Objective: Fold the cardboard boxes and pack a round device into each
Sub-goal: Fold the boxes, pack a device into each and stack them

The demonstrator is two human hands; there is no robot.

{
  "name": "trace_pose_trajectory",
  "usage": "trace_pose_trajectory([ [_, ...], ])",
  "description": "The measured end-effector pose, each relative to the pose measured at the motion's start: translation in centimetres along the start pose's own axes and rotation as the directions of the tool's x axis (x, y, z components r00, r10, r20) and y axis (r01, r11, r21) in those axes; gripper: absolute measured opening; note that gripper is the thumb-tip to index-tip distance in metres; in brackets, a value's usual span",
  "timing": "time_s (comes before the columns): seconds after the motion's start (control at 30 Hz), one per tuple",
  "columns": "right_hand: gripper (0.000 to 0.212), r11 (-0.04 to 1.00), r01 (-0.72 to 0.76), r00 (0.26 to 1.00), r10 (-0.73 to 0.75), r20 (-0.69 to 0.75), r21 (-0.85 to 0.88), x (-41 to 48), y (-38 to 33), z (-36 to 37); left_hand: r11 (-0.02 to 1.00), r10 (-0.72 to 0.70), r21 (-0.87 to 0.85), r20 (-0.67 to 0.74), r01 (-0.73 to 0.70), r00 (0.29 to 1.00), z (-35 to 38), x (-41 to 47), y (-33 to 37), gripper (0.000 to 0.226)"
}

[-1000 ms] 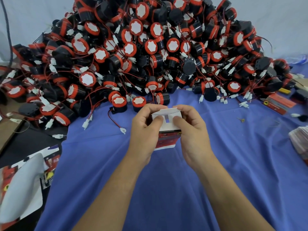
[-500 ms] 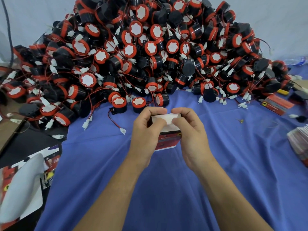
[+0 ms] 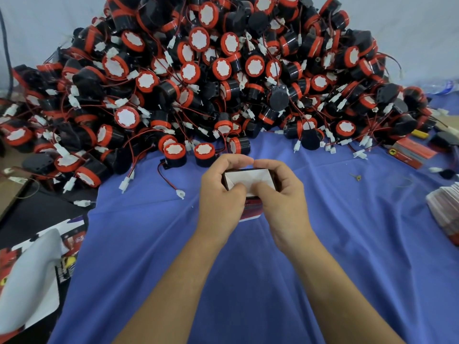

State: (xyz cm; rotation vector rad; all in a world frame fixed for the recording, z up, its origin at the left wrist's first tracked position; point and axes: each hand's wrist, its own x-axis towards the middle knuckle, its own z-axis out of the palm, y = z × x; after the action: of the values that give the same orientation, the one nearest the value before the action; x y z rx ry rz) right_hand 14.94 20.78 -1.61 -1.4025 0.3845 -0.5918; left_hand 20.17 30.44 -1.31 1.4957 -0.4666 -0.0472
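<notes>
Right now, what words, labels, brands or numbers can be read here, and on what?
No text reads clearly.
cardboard box: red print on its side, too blurred.
flat red cartons, far right: yellow emblem, lettering too small.
printed sheets, lower left: marks too blurred.

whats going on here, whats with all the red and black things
A person is folding a small cardboard box over a blue cloth. The left hand and right hand both grip it, thumbs pressing on its white end flaps. Behind lies a big pile of round black-and-red devices with wires, waiting to be packed. Neither hand holds a device.
</notes>
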Motion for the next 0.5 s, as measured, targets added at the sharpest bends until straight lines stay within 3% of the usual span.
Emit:
trace_pose_trajectory([
  [0.17, 0.043, 0.998, -0.061, 0.993, 0.062, -0.100, 0.015, -0.2, -0.3, 0.7, 0.997, -0.036, -0.064, -0.059, 0.032, 0.998, 0.9, -0.3, 0.1, 0.050],
  [0.27, 0.034, 0.997, -0.079, 0.990, 0.081, -0.112, 0.022, -0.4, -0.7, 0.4, 0.998, -0.060, -0.033, -0.012, 0.060, 0.998, 0.5, -0.3, 0.2, 0.032],
  [0.33, 0.028, 0.995, -0.083, 0.989, 0.090, -0.115, 0.061, -0.4, -1.0, 0.2, 0.986, -0.156, -0.048, 0.056, 0.159, 0.986, 0.0, 0.1, 0.1, 0.027],
  [0.43, 0.027, 0.990, -0.074, 0.986, 0.091, -0.137, 0.122, -0.4, -1.2, 0.2, 0.917, -0.379, -0.063, 0.176, 0.395, 0.909, -0.9, 0.5, -0.2, 0.046],
  [0.5, 0.030, 0.988, -0.068, 0.987, 0.087, -0.133, 0.140, -0.5, -1.3, 0.1, 0.871, -0.451, -0.089, 0.241, 0.483, 0.859, -1.5, 0.6, -0.5, 0.062],
])
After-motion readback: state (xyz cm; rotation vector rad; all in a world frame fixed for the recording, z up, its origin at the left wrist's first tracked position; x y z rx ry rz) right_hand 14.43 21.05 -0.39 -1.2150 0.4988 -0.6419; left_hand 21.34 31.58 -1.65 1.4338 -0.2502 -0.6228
